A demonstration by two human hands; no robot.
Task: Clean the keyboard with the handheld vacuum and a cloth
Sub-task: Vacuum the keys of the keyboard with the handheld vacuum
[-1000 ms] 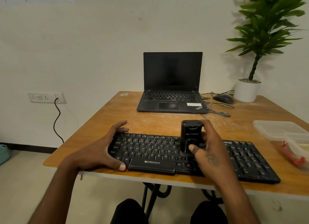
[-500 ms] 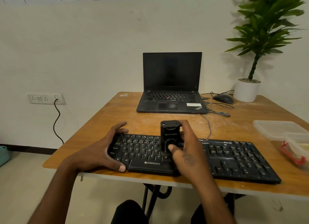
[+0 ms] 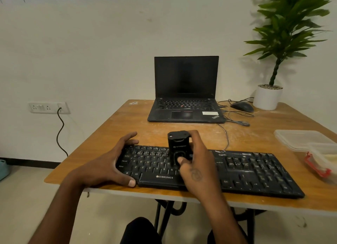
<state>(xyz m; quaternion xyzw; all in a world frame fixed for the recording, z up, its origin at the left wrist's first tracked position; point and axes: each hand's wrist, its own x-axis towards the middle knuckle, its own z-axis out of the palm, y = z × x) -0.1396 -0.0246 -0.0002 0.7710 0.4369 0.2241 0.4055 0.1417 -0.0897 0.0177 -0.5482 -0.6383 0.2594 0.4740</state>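
Head view: the black keyboard lies along the near edge of the wooden worktop, in front of the open laptop. The left hand clasps the keyboard's left end, thumb on its front edge. The right hand's grip is wrapped round the handheld vacuum, standing upright on the keys left of the keyboard's middle.

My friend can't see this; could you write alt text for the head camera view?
A right hand holds a black handheld vacuum upright on a black keyboard while the left hand grips its left end, on a wooden table with a laptop behind.
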